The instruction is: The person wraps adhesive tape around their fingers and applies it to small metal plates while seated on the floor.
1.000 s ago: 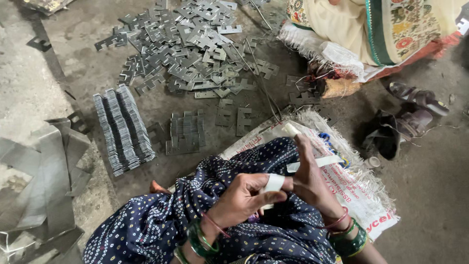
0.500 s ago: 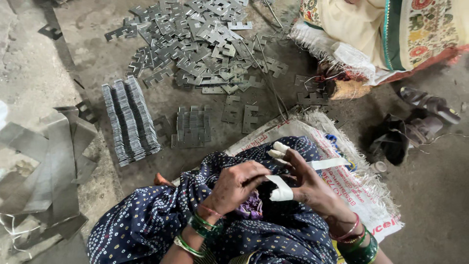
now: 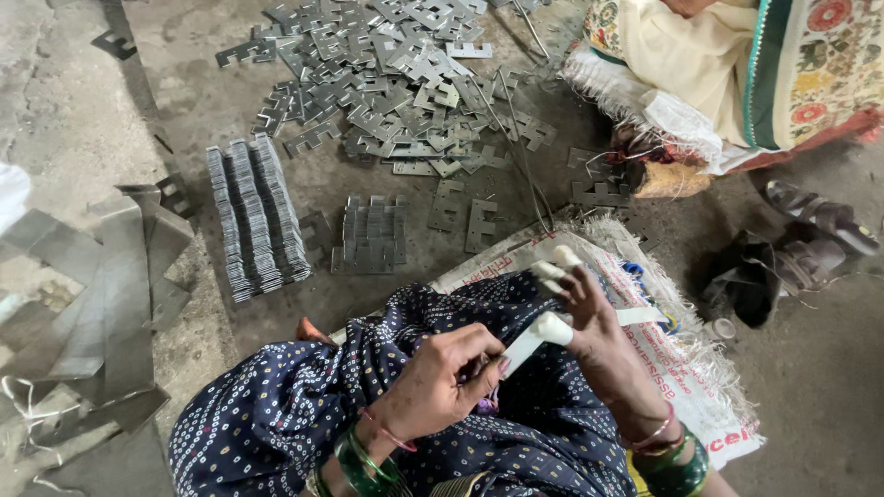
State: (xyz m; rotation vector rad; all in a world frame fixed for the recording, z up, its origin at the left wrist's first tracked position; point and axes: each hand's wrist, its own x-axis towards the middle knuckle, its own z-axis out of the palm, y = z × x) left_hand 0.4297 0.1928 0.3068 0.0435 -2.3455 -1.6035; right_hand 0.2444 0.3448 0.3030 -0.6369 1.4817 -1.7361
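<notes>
**Tape drawn taut between two hands over the lap**

The whole business sits between the two hands, low over the dotted blue cloth (image 3: pixel 276 423) of the lap. The left hand (image 3: pixel 442 382) is closed around the near end of a strip of white tape (image 3: pixel 523 350), fingers curled in and thumb on top. The strip runs up and away to the right, its long axis slanting from that fist toward the thumb of the right hand (image 3: pixel 594 322). The right hand is held up with its fingers spread, not gripping anything; its fingertips (image 3: pixel 551 271) already carry white wrapping, and the strip ends in a band round the thumb. So the tape lies just right of the left hand and touches the right, with both hands about equally close to it. A loose tail of tape (image 3: pixel 640 316) trails off the far side of the right hand.

Beyond the hands, the printed sack (image 3: pixel 672 368) the person sits on spreads out to the right, its frayed edge near a dark sandal (image 3: pixel 750 276). Ahead and left of the left hand stand the stacked metal plates (image 3: pixel 256 219) in tight rows, with a smaller flat batch (image 3: pixel 370 236) between them and the knees. Farther out lies the loose heap of stamped metal pieces (image 3: pixel 387 74). Another person's pale cloth (image 3: pixel 681 64) sits well beyond the right hand. The air directly above the lap looks open.
</notes>
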